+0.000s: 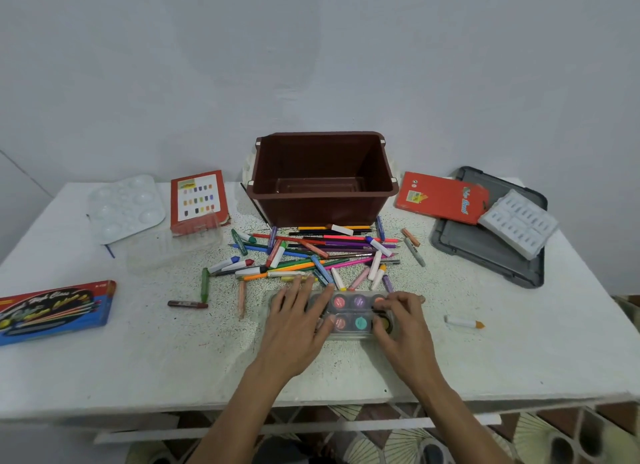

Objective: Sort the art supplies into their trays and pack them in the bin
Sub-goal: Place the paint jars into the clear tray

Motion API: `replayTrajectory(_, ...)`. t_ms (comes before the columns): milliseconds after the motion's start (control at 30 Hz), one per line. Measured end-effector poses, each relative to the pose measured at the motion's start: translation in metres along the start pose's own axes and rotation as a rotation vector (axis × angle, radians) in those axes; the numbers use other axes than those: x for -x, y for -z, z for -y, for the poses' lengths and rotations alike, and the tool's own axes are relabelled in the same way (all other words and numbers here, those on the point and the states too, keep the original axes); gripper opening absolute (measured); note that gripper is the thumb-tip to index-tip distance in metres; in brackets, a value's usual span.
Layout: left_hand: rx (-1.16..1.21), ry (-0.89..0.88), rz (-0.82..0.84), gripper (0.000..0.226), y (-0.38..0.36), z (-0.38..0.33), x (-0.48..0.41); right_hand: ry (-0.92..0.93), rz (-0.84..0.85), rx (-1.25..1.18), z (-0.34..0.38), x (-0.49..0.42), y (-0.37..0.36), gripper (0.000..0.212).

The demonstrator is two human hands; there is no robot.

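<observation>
The step in hand looks like filling the paint tray (349, 312), which lies on the table (346, 370) right under both hands. The left hand (298, 320) lies flat on it, fingers spread, holding it down. The right hand (403, 326) curls its fingers round a yellow paint pot (385, 324) at its own end of the tray. Next, I think, the pot needs a gentle push into its hole. The pile of crayons and pencils (311, 255) waits just past the fingertips, and the brown bin (322, 204) stands beyond that. Far out from the left hand, a blue box (55, 311) says "High Class". The red box (441, 197) past the right hand has writing too blurry to read.
</observation>
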State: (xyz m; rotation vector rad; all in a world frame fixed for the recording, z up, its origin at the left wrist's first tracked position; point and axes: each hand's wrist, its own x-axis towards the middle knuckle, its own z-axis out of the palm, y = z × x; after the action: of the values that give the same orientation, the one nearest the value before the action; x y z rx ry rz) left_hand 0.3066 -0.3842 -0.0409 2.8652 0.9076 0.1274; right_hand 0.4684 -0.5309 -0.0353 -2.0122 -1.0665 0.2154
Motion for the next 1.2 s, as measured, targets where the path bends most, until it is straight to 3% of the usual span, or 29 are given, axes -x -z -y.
replayTrajectory(133, -0.039, -0.019, 0.001, 0.057, -0.002, 0.001, 0.001, -0.056, -0.011, -0.063, 0.005, 0.0, -0.001, 0.019)
replayTrajectory(333, -0.018, -0.004, 0.007, 0.058, -0.001, 0.001, 0.001, -0.255, -0.066, -0.05, 0.008, 0.007, 0.001, 0.043)
replayTrajectory(633, -0.001, -0.006, -0.008, 0.059, 0.0, -0.001, 0.001, -0.293, -0.152, -0.171, 0.019, 0.015, -0.005, 0.041)
replayTrajectory(833, 0.022, 0.018, 0.011, 0.063, 0.001, -0.003, 0.0, -0.426, -0.205, -0.241, 0.022, 0.014, -0.004, 0.042)
replayTrajectory(1200, 0.094, 0.018, 0.014, 0.068, 0.002, -0.001, -0.001, -0.296, -0.147, -0.052, 0.019, 0.012, -0.012, 0.033)
